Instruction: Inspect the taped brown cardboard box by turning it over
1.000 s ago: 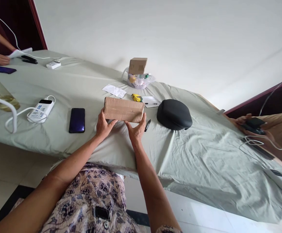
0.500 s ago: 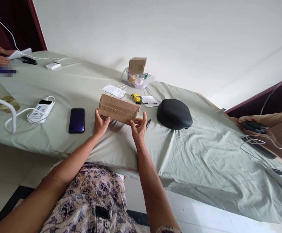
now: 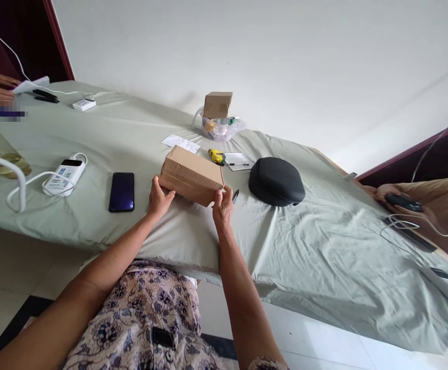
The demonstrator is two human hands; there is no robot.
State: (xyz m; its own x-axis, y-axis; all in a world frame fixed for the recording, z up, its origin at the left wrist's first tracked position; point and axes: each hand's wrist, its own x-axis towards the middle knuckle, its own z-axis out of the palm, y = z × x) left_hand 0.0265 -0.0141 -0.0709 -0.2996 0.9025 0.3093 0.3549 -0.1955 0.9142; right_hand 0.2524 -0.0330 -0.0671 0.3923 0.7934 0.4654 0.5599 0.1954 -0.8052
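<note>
On my feed a dark phone (image 3: 121, 191) lies on the grey-green sheet (image 3: 324, 241) left of centre, with a white power bank (image 3: 64, 176) and its looped cable (image 3: 17, 192) further left. To the right sits a black domed case (image 3: 276, 181), with a marker (image 3: 235, 196) near its left side. Farther off I see a yellow tape measure (image 3: 217, 155), a notepad (image 3: 239, 159), a paper slip (image 3: 180, 143) and a clear bowl (image 3: 218, 131) bearing a small brown carton (image 3: 217, 104).

Matt cardboard box (image 3: 191, 172) — cloth table cover (image 3: 316, 241).
</note>
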